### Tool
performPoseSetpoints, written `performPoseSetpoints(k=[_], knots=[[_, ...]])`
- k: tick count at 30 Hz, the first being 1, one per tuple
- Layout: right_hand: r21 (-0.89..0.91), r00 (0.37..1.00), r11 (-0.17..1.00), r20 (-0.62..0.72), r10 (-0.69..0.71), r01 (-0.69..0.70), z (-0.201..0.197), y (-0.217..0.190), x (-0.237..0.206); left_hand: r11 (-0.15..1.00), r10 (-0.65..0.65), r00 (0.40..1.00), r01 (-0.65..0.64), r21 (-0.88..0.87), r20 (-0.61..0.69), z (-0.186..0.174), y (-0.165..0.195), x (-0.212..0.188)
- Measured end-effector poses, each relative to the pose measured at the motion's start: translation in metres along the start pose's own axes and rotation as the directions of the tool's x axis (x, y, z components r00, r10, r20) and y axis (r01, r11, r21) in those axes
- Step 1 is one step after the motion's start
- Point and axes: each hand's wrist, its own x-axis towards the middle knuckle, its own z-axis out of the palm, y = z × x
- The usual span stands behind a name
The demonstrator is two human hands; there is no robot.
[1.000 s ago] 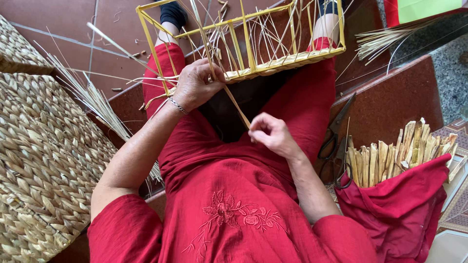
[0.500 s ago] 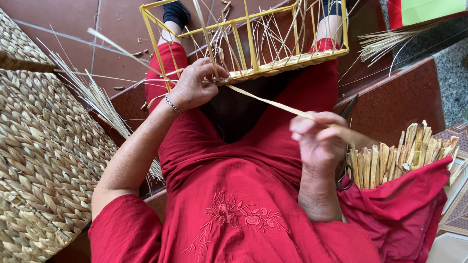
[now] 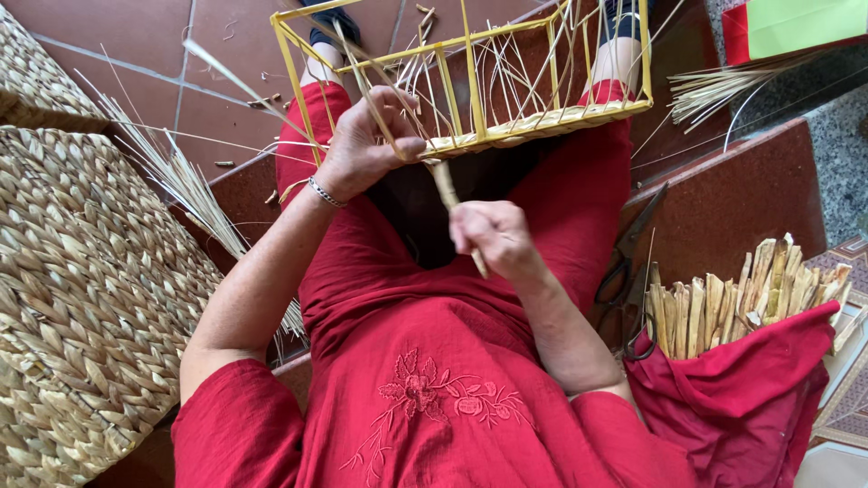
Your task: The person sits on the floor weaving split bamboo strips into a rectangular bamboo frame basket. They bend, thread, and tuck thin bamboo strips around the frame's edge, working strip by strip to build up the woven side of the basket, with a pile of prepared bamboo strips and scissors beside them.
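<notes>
Flat straw strand (image 3: 448, 185) runs from the lower rail of the yellow wire frame (image 3: 470, 90) down toward the lap. Right hand (image 3: 493, 237) closed around its lower stretch, just below the rail. Left hand (image 3: 366, 145) clamps the same rail, fingers pinning upright strands there. Hands near, not touching. Frame rests across knees in red trousers. Scissors (image 3: 628, 271) and a bundle of cut strips (image 3: 750, 294) on red cloth to the right. Woven basket (image 3: 81, 298) left. Loose straw on a red tiled floor (image 3: 136, 45).
</notes>
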Motion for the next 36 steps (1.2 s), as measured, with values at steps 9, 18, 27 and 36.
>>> performPoseSetpoints(k=[9, 18, 27, 36], knots=[[0.186, 0.995, 0.980, -0.059, 0.076, -0.064, 0.011, 0.019, 0.045, 0.867, 0.296, 0.955, -0.268, 0.421, 0.000, -0.001, -0.001, -0.005], [-0.099, 0.984, 0.991, -0.144, -0.106, 0.092, 0.017, 0.027, 0.048, 0.757, 0.378, 0.920, -0.371, 0.538, 0.103, -0.002, 0.003, 0.002], [-0.196, 0.864, 0.968, -0.502, 0.036, -0.154, 0.028, 0.051, 0.051, 0.847, 0.139, 0.990, -0.130, 0.516, 0.021, -0.004, 0.011, 0.018], [-0.415, 0.836, 0.909, -0.511, -0.202, -0.034, 0.030, 0.057, 0.061, 0.898, -0.104, 0.980, 0.019, 0.440, 0.171, -0.004, 0.019, 0.035]])
